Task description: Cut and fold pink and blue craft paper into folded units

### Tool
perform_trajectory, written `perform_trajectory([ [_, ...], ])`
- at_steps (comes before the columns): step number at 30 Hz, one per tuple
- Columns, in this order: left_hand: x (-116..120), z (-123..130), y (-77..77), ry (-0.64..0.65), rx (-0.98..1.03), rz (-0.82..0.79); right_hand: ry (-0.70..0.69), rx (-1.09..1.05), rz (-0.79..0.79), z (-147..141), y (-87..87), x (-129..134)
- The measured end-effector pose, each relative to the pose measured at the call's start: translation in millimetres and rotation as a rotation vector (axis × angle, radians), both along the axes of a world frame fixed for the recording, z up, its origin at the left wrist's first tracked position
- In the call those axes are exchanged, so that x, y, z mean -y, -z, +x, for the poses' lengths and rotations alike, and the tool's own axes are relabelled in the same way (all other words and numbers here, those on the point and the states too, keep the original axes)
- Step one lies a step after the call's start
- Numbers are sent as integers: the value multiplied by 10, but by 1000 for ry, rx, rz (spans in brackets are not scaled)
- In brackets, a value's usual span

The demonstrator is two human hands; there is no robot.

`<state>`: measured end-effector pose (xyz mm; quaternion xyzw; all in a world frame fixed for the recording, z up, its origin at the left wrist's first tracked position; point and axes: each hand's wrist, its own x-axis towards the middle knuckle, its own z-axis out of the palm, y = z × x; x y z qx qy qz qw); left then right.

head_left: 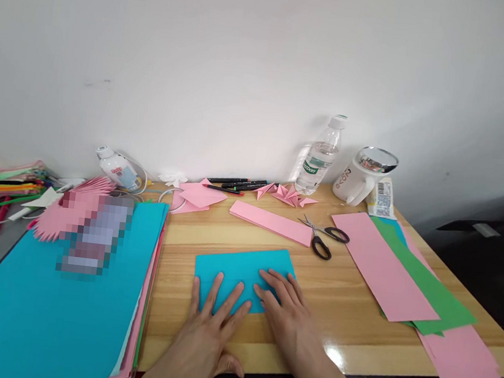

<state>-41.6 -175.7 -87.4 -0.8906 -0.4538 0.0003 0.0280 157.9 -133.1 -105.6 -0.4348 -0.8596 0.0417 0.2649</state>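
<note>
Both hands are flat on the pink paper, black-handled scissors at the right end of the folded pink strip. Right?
Paper color's wrong: the head view shows left hand and right hand on blue paper. The rest holds: black-handled scissors at the right end of the folded pink strip.

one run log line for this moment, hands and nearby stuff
left hand: spread on blue sheet | right hand: on same sheet | scissors: beside pink strip | clear bottle: near wall
</note>
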Motion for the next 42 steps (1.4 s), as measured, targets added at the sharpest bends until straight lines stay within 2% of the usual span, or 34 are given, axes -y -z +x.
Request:
perform_trajectory([
  [3,-17,-13,-29,41,30,-7,-64,39,-12,95,10,-15],
  [8,-24,-14,-58,14,44,-56,-116,105,-23,255,27,-82],
  [14,-43,4,-103,8,38,-97,-6,125,-66,594,45,-195],
  [18,-54,16,-112,0,34,-136,82,23,8,778,15,-164],
  [20,-59,24,-113,1,29,-155,82,-41,44,726,-30,-62],
  [25,-66,46,-137,-26,-20,-176,-150,-22,11,270,-98,275],
  [28,-78,21,-169,-12,-23,-210,-150,24,60,99,-63,347],
  [32,-75,-117,-200,19,-31,-231,-99,79,129,74,-7,314],
  [38,25,-486,-201,65,-60,-36,-42,125,87,43,-28,311],
  [42,90,-675,-219,63,-37,86,-57,178,56,56,-57,304],
])
